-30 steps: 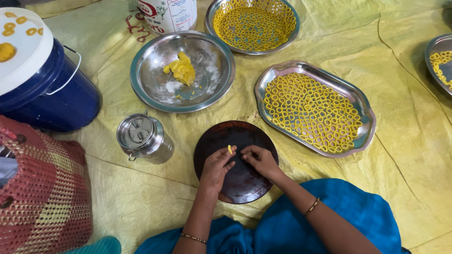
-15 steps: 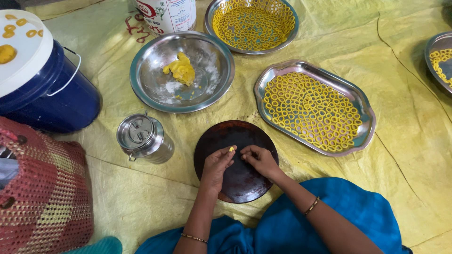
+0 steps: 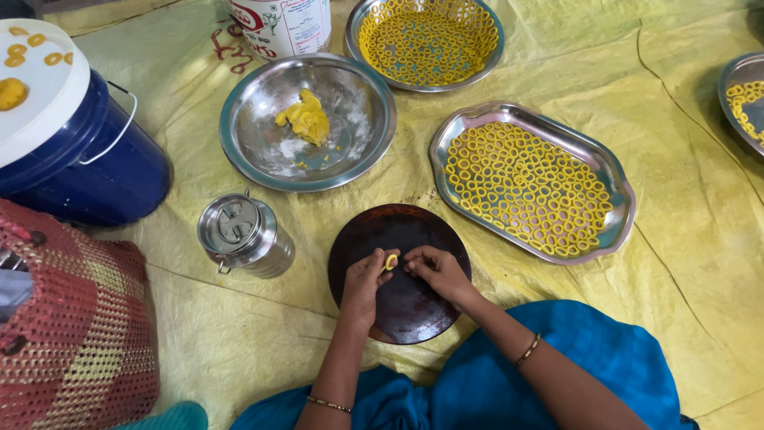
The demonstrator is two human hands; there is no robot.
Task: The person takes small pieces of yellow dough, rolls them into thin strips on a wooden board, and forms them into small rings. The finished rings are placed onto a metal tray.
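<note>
My left hand (image 3: pixel 364 280) and my right hand (image 3: pixel 436 269) meet over a round dark wooden board (image 3: pixel 406 306) on the floor sheet. Between their fingertips sits a small yellow dough ring (image 3: pixel 391 260), pinched from both sides. Beyond the board, a round steel plate (image 3: pixel 255 147) holds a lump of yellow dough (image 3: pixel 305 119) and a dusting of flour. To the right, an oblong steel tray (image 3: pixel 617 227) is filled with several yellow dough rings.
A round steel dish (image 3: pixel 493 60) of rings lies at the top, another plate (image 3: pixel 728 91) at the right edge. A small lidded steel can (image 3: pixel 239 235) stands left of the board. A blue bucket (image 3: pixel 95 171) with white lid and a red woven basket (image 3: pixel 72 326) sit at left.
The dough piece between my fingertips has become a closed ring, and both hands have edged slightly toward the middle of the board.
</note>
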